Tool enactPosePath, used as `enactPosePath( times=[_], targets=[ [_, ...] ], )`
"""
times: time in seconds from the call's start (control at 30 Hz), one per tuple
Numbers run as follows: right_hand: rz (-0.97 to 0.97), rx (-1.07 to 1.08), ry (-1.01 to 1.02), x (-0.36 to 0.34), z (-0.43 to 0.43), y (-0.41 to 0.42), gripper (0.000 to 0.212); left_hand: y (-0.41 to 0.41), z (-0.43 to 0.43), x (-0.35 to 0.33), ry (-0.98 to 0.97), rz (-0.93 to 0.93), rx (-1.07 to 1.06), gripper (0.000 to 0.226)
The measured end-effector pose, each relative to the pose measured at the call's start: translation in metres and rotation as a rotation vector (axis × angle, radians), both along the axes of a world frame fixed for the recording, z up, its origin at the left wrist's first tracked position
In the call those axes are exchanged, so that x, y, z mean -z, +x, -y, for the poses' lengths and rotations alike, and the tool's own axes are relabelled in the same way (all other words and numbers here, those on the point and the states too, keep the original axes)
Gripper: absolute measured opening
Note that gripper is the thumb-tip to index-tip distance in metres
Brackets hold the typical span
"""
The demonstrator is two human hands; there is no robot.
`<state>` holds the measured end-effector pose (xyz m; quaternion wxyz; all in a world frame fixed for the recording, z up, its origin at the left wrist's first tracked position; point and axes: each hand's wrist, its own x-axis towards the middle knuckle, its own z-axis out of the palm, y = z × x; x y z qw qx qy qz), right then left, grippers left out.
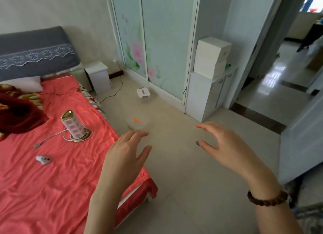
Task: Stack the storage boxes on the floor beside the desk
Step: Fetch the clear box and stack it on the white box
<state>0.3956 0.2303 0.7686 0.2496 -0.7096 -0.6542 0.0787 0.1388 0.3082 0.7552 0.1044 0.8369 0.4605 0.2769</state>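
Empty hands [173, 146] before clear box [138, 122].

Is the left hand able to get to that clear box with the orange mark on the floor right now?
Probably yes. The left hand is open and empty, and the clear box lies on bare floor just beyond its fingertips, beside the bed, with nothing between them.

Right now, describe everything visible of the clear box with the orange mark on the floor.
The clear box is a see-through, plastic-looking container with rounded corners and a small orange mark on its lid. It sits flat on the beige floor beside the bed's edge, lid apparently on. It is blurred, so contents cannot be told. Nothing touches it; the left hand hovers nearer the camera, open and empty.
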Motion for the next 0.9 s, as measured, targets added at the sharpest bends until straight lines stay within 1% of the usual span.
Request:
enactPosePath(
  times=[0.27, 0.4, 0.67, 0.9],
  targets=[
    [-0.022, 0.042, -0.018, 0.010, -0.042, 0.039, 0.046, 0.043, -0.061, 0.004, -0.016, -0.020, 0.057, 0.033],
    [-0.004, 0.079, -0.028, 0.012, -0.080, 0.064, 0.046, 0.072, -0.107, 0.007, -0.032, -0.006, 0.079, 0.033],
    [0.049, 0.110, -0.064, 0.005, -0.200, 0.110, 0.047, 0.122, -0.231, 0.008, -0.018, 0.040, 0.093, 0.033],
    [0.049, 0.085, -0.085, 0.000, -0.306, 0.129, 0.047, 0.139, -0.332, 0.011, -0.034, 0.032, 0.073, 0.034]
  ],
)
